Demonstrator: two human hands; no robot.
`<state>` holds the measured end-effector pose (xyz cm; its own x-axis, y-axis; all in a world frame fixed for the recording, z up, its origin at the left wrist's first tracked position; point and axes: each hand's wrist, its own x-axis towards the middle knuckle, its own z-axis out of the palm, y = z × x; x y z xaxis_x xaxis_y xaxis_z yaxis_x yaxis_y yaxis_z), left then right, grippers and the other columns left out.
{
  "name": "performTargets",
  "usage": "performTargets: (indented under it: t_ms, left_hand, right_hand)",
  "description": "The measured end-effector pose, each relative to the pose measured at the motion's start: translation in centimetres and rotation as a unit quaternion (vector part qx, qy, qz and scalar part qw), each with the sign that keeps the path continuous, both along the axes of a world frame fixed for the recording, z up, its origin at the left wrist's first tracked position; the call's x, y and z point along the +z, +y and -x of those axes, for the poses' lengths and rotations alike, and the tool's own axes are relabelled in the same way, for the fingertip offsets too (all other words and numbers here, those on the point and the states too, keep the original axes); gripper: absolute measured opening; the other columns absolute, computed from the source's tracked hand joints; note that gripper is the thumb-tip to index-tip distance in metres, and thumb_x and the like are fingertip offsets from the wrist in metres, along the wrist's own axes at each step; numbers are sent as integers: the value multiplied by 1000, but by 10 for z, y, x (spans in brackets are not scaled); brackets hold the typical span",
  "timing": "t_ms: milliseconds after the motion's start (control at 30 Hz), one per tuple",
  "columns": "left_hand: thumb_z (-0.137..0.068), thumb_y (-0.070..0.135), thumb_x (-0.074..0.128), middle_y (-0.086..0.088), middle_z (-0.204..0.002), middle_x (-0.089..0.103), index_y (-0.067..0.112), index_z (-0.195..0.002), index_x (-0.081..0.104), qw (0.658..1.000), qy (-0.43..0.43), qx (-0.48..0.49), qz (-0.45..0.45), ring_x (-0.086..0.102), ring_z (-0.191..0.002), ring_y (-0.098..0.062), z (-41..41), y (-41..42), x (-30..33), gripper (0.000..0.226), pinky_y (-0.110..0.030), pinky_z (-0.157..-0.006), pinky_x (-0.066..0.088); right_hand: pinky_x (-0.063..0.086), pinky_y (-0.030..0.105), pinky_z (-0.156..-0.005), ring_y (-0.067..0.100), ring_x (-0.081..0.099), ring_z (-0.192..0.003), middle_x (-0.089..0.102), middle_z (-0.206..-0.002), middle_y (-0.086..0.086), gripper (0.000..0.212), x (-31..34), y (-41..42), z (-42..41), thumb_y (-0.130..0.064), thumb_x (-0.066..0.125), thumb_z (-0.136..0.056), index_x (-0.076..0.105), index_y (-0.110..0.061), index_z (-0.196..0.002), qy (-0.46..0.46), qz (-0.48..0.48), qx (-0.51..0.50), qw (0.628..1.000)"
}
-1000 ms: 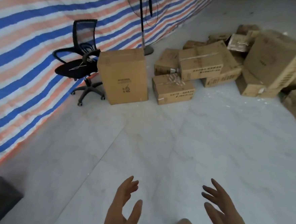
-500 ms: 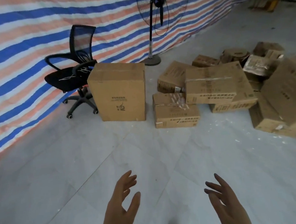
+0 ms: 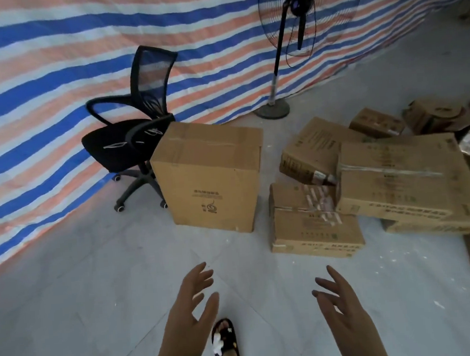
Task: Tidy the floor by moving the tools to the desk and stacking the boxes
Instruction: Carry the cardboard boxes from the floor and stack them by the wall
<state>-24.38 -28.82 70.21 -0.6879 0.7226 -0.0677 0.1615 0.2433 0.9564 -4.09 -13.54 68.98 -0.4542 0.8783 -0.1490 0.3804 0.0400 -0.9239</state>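
Ahead, the tall box [image 3: 210,176] stood upright on the floor [image 3: 70,300] beside the office chair [image 3: 136,134], with smaller boxes [image 3: 315,222] heaped to its right. Left hand [image 3: 188,317] and right hand [image 3: 346,317] were spread wide, holding nothing. Gripping opposite side faces low down would likely steady the lift.

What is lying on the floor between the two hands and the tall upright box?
Only bare floor, as the head view shows: nothing lies between the left hand, the right hand and the tall box.
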Motion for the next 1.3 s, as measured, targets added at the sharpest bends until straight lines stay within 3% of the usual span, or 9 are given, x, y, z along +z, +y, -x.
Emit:
performTargets:
  t_ms: [200,333,433,567,700,900,1033,1133,1300]
  left_hand:
    - [-90,14,55,28,-117,52,47,-119,36,998,40,-34,26,50,-109,15,94,115,21,49,-2,-87,39]
    - [-90,14,55,26,-119,52,47,-120,36,999,21,-25,30,50,-110,13,126,173,17,48,1,-85,38]
    - [-90,13,55,24,-118,53,46,-119,37,999,5,-6,40,51,-109,11,146,220,8,47,-2,-87,39]
    - [-91,16,55,24,-117,52,46,-118,36,997,-27,31,64,52,-110,7,165,299,-10,44,-8,-91,40]
    - [-93,16,54,13,-115,55,35,-123,38,981,-104,123,112,55,-111,-7,180,390,-47,39,-23,-94,43]
    - [-94,24,52,-4,-132,49,19,-142,33,917,-254,248,184,50,-110,-13,200,505,-137,51,-26,-89,41]
    - [-95,36,48,-9,-147,35,16,-149,15,849,-365,325,198,43,-129,-26,210,547,-199,67,-33,-102,37]
    - [-95,44,44,-8,-156,19,20,-151,4,834,-387,343,192,28,-139,-25,206,566,-234,73,-34,-106,30]
    - [-92,50,45,-2,-158,5,37,-148,-6,835,-401,351,135,25,-141,-24,192,572,-271,77,-36,-108,28]
  right_hand:
    - [42,-2,-71,1,57,-102,54,-116,-19,46,23,107,102,-18,51,-93,33,-36,-131,-17,-18,24,999]
    - [44,5,-74,-1,56,-105,53,-118,-16,49,25,177,139,-22,51,-93,31,-37,-135,-34,-22,44,998]
    - [47,20,-86,6,57,-109,54,-123,-10,51,22,240,163,-26,49,-94,32,-30,-142,-45,-19,58,997]
    - [41,11,-80,9,54,-112,52,-124,-8,62,16,340,206,-42,46,-86,30,-28,-145,-72,1,102,992]
    - [44,30,-95,14,49,-121,49,-134,-5,65,3,457,268,-47,45,-83,32,-27,-144,-102,25,177,979]
    - [39,25,-88,10,51,-114,50,-123,-9,47,-71,594,382,-34,45,-97,35,-26,-142,-152,10,257,954]
    - [36,27,-98,14,42,-129,39,-144,1,55,-150,640,456,-37,44,-98,28,-18,-147,-166,-7,275,947]
    - [29,32,-111,20,33,-137,31,-151,6,60,-205,667,498,-38,47,-96,27,-13,-148,-157,-52,263,950]
    - [32,37,-110,29,40,-130,43,-141,14,60,-261,679,525,-43,49,-91,44,-6,-137,-214,-114,228,943]
